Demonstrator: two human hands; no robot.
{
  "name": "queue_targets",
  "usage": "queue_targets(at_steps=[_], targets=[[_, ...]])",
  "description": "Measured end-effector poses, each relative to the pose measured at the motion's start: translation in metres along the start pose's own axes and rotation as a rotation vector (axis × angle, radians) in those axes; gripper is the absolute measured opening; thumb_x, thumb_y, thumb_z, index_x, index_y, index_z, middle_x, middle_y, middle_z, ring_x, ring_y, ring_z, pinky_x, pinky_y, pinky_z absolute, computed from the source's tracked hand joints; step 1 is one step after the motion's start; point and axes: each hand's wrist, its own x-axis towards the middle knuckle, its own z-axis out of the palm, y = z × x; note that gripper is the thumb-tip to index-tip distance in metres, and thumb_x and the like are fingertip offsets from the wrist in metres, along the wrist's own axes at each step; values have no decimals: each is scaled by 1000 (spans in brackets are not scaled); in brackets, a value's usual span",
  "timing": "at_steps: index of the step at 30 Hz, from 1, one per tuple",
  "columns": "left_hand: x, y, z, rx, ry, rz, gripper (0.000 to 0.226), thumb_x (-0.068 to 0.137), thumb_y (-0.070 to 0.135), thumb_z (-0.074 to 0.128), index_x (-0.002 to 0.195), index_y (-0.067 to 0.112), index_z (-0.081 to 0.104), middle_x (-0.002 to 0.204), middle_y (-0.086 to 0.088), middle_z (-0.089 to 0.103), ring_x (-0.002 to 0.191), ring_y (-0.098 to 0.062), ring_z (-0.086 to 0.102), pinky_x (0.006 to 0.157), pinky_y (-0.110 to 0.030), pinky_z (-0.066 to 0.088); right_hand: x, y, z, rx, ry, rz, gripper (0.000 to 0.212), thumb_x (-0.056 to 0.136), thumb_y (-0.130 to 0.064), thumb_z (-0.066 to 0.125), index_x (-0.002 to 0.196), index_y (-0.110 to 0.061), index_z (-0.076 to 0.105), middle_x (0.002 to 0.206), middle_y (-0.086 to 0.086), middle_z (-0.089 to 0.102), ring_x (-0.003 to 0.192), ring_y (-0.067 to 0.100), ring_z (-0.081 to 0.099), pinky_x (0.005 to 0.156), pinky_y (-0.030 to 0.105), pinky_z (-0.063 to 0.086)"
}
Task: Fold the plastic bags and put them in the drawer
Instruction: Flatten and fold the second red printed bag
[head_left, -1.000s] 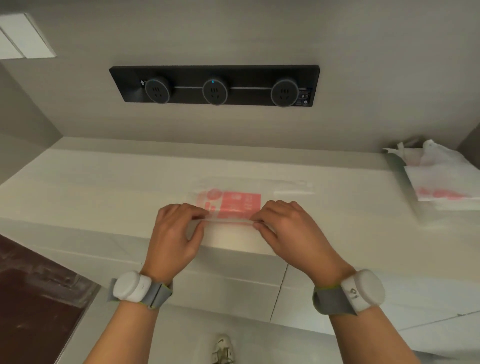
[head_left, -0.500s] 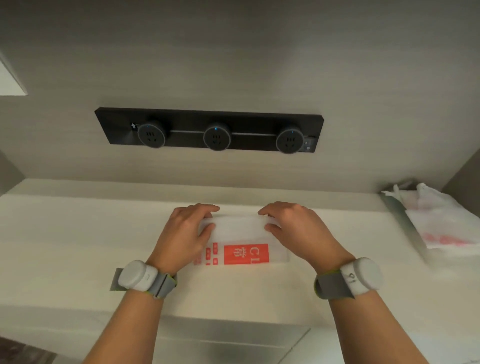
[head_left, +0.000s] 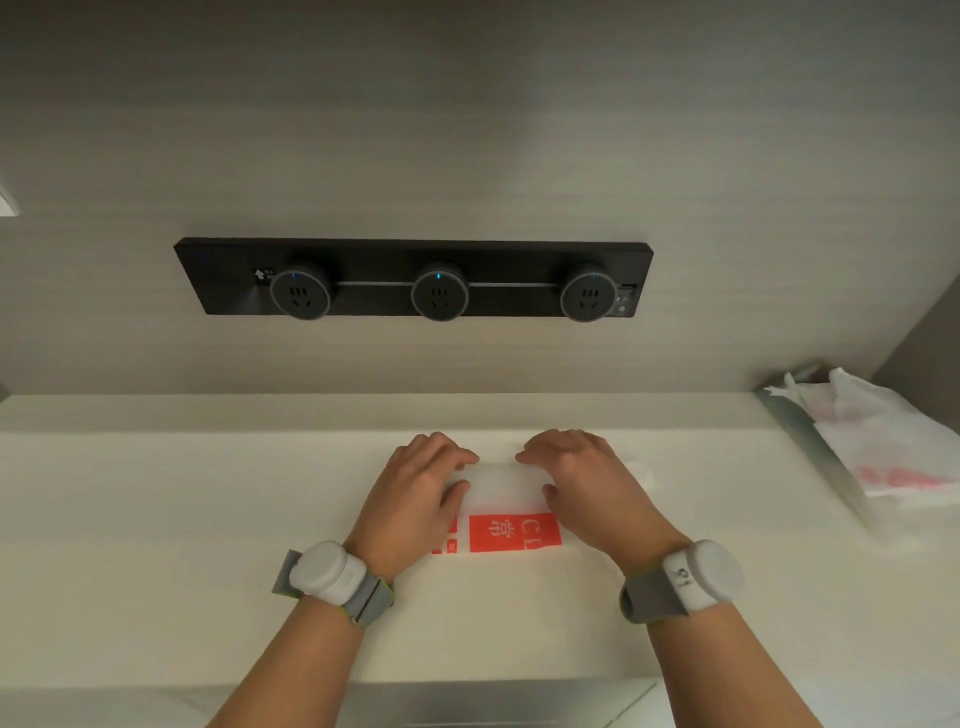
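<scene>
While left hand (head_left: 415, 493) and right hand (head_left: 589, 483) press flat-fingered on the half-folded bag (head_left: 506, 499), its next fold probably needs aligned edges.

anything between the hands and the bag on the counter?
Nothing visible: left hand and right hand both rest directly on the plastic bag, flat on the counter. No drawer is identifiable here, so that path cannot be judged.

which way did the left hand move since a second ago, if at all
Yes: away from the front edge of the counter, toward the wall with the socket strip; the left hand now rests on the folded plastic bag.
</scene>
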Motion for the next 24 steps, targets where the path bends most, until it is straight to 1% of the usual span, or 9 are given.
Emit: queue_targets(at_steps=[2,4,6,9,11,14,16,19,24], targets=[[-3,19,1,-51,-2,29,21,90,20,62,111,22,64,93,9,58,88,-13,55,82,-29,42,-1,-3,3,38,1,0,45,86,-8,58,127,-25,63,130,-6,61,119,19,55,105,32,38],[-10,38,4,-111,-49,57,22,91,26,59,112,26,63,90,12,61,85,-11,57,81,-27,43,-4,-4,4,68,-1,12,37,90,-19,56,126,-24,63,128,-6,61,116,19,56,100,34,41],[-18,52,7,-156,-88,79,22,93,28,56,114,27,63,89,14,63,83,-8,56,81,-26,44,-8,-4,5,79,-3,38,34,91,-25,55,125,-24,63,127,-5,61,114,19,56,97,35,42],[-29,60,13,-166,-106,87,20,95,26,56,113,25,64,90,13,65,82,-7,57,79,-28,46,-18,1,7,53,3,72,30,92,-25,56,120,-24,65,124,-5,60,111,20,56,92,34,44],[-36,62,19,-153,-92,80,18,95,24,56,111,24,65,94,10,64,85,-10,58,80,-29,46,-29,5,8,50,14,91,27,91,-24,58,116,-23,68,120,-4,61,108,21,57,88,35,45],[-44,59,21,-63,-43,65,16,94,21,57,108,22,66,98,5,62,91,-17,59,83,-34,46,-44,7,6,33,57,116,22,90,-24,62,110,-22,71,114,-3,63,101,23,59,82,36,47],[-47,59,21,12,-8,37,17,93,21,57,107,21,67,99,3,62,94,-21,59,83,-38,46,-55,9,5,32,56,128,21,91,-25,61,109,-23,72,112,-3,62,99,23,59,80,35,48],[-51,63,20,74,30,-26,19,92,22,55,106,18,67,101,0,63,93,-25,59,80,-40,46,-75,13,3,87,56,133,22,92,-24,60,110,-23,72,111,-2,61,97,22,59,79,33,49],[-59,67,19,101,56,-73,17,93,16,56,105,12,68,102,-1,62,90,-24,57,81,-38,45,-96,11,1,147,76,105,19,92,-21,62,107,-20,73,102,0,61,89,23,61,76,34,51]])
